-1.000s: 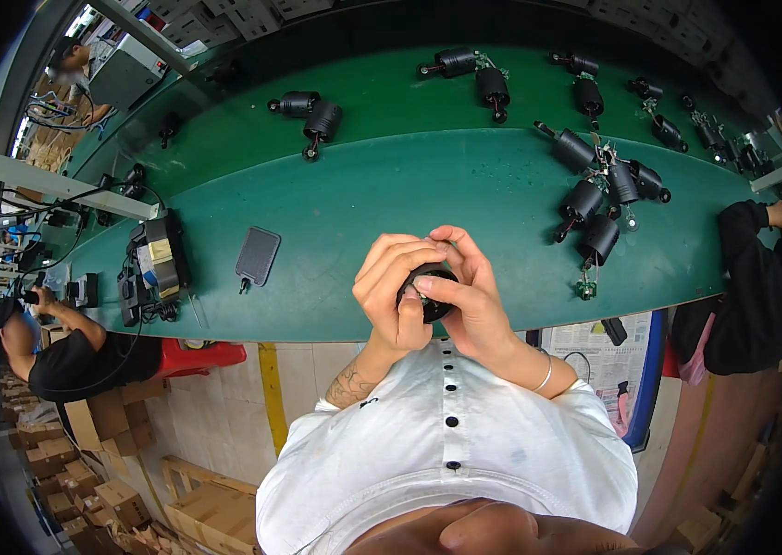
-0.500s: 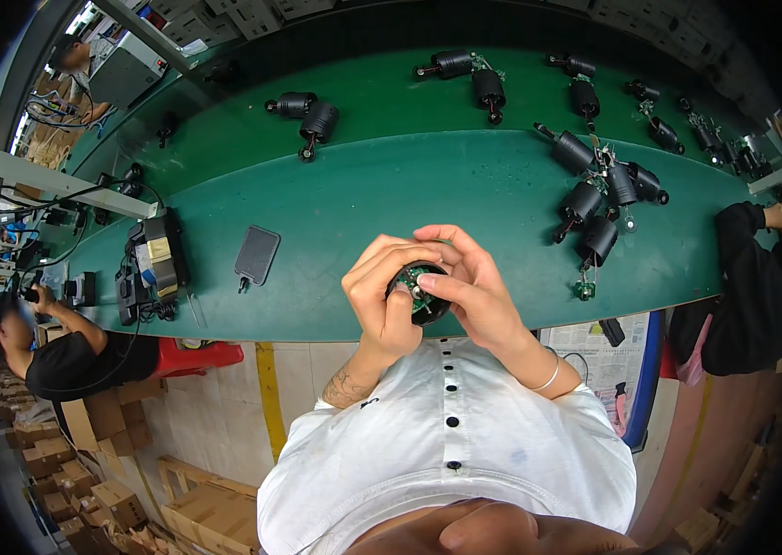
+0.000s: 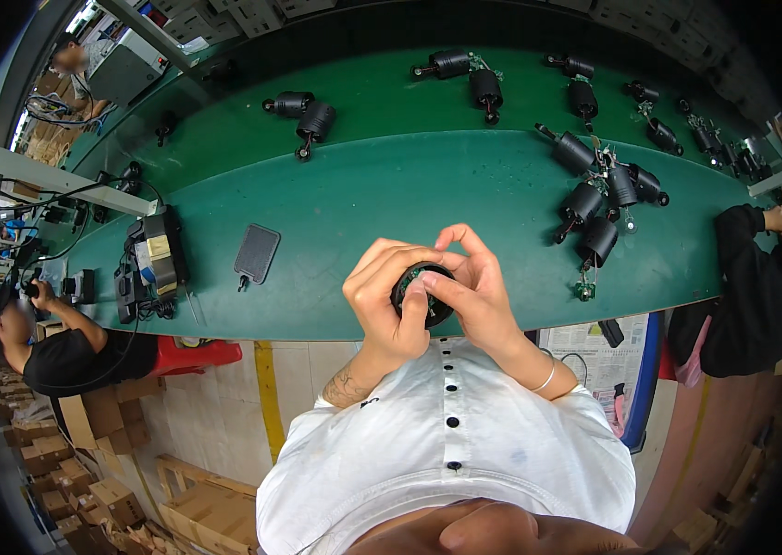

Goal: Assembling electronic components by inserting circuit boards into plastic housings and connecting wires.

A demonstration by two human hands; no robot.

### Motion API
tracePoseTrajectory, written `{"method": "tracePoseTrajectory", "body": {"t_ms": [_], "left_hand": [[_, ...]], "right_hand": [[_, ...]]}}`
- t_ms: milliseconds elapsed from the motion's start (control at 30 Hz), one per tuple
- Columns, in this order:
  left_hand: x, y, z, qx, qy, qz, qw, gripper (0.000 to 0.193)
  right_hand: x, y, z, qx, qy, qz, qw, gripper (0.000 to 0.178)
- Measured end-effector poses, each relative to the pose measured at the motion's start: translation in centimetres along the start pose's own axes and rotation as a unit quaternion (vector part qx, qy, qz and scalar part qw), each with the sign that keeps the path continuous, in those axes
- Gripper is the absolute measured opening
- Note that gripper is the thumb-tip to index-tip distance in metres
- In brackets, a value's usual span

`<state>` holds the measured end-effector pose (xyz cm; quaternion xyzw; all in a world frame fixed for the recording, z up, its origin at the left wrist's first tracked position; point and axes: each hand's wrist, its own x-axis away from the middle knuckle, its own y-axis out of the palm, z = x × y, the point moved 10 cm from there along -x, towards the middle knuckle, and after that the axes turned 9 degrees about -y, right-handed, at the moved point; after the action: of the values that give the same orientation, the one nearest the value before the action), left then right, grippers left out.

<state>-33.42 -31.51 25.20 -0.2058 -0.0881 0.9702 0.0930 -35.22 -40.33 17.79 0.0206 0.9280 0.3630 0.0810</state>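
Observation:
Just past the near edge of the table, both of my hands hold a black cylindrical housing (image 3: 440,311), its round opening facing up toward me. Inside the opening a green circuit board (image 3: 413,277) shows, partly covered by my thumbs. My left hand (image 3: 376,301) is closed around the housing's left side, with its thumb over the opening. From the right, my right hand (image 3: 484,305) grips the same housing, thumb pressed onto the board and index finger raised and bent. The far side of the housing is hidden by my fingers.
Several black cylinders with green boards and wires (image 3: 602,190) lie clustered at the right, more along the far strip. A flat dark rectangular thing (image 3: 257,254) and a black device with a beige block (image 3: 161,259) are at the left. People sit at both sides.
My left thumb has moved inward over the opening, next to the right thumb, covering more of the board. The right index finger has lifted and bent slightly. The housing has turned a little.

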Motion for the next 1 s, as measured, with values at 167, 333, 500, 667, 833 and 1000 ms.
{"method": "tracePoseTrajectory", "body": {"t_ms": [167,333,500,667,833,1000], "left_hand": [[0.0,0.2,0.4,0.003,0.005,-0.003,1.000,0.032],[-0.3,0.6,0.5,0.007,0.013,-0.018,1.000,0.032],[-0.6,0.9,-0.6,0.014,0.016,-0.018,1.000,0.033],[2.7,-1.2,1.2,-0.106,0.207,0.133,0.963,0.035],[3.9,1.0,0.8,-0.271,0.176,0.111,0.940,0.045],[3.0,2.8,-0.4,-0.142,0.096,0.063,0.983,0.055]], "right_hand": [[0.1,0.1,-0.3,-0.043,-0.020,-0.001,0.999,0.034],[-0.1,0.0,-0.5,-0.053,-0.039,-0.003,0.998,0.036],[-0.5,-0.9,-1.0,-0.005,-0.061,0.022,0.998,0.037],[-0.7,-2.4,-3.6,0.070,-0.157,0.122,0.977,0.037],[-0.3,-2.9,-5.7,0.176,-0.256,0.133,0.941,0.043],[0.8,-2.1,-7.4,0.325,-0.409,0.111,0.845,0.048]]}}
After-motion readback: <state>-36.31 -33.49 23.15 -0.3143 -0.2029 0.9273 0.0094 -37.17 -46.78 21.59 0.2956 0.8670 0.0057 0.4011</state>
